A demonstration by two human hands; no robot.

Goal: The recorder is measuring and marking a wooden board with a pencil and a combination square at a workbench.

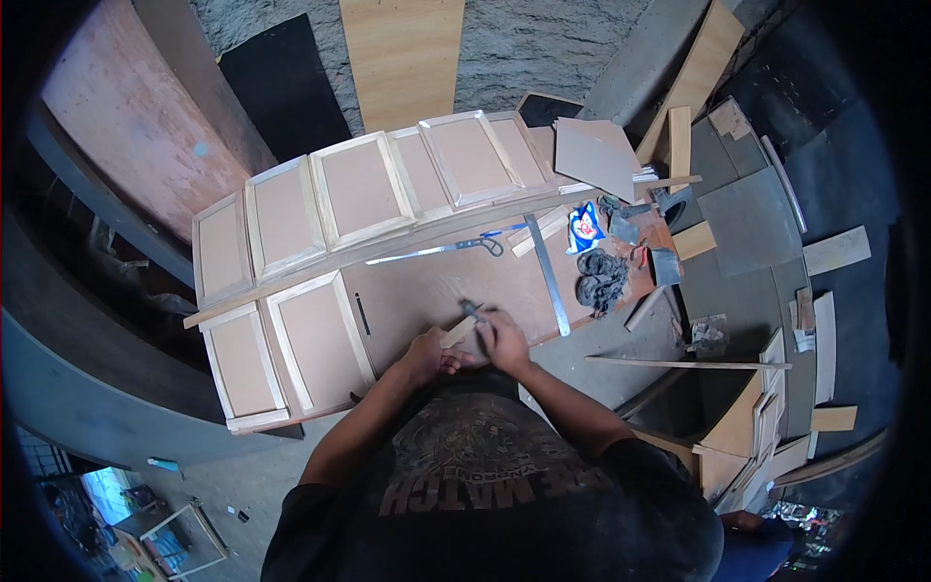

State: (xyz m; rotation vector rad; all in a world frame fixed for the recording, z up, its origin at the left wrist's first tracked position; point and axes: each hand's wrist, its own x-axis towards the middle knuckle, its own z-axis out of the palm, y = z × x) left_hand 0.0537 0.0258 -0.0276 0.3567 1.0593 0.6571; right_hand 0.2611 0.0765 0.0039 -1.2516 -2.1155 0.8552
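Note:
Close to my body at the bench's front edge, my left hand (425, 357) is closed round a short pale wood strip (459, 333) that slants up to the right. Beside it, my right hand (505, 341) is closed on a small dark tool (470, 308), its end over the tip of the strip. Motion and size hide the tool's exact kind. The two hands are a short way apart above the brown board of the workbench (417, 291). A thin black stick (362, 314) lies to the left of my hands.
Several wood-framed panels (361, 189) line the bench's back and left. Beyond my hands lie a handsaw (436, 250) and a steel ruler (548, 276). On the right are a blue-and-white packet (585, 229), a dark grey bundle (601, 281) and red-handled pliers (640, 257). Offcuts (839, 250) lie farther right.

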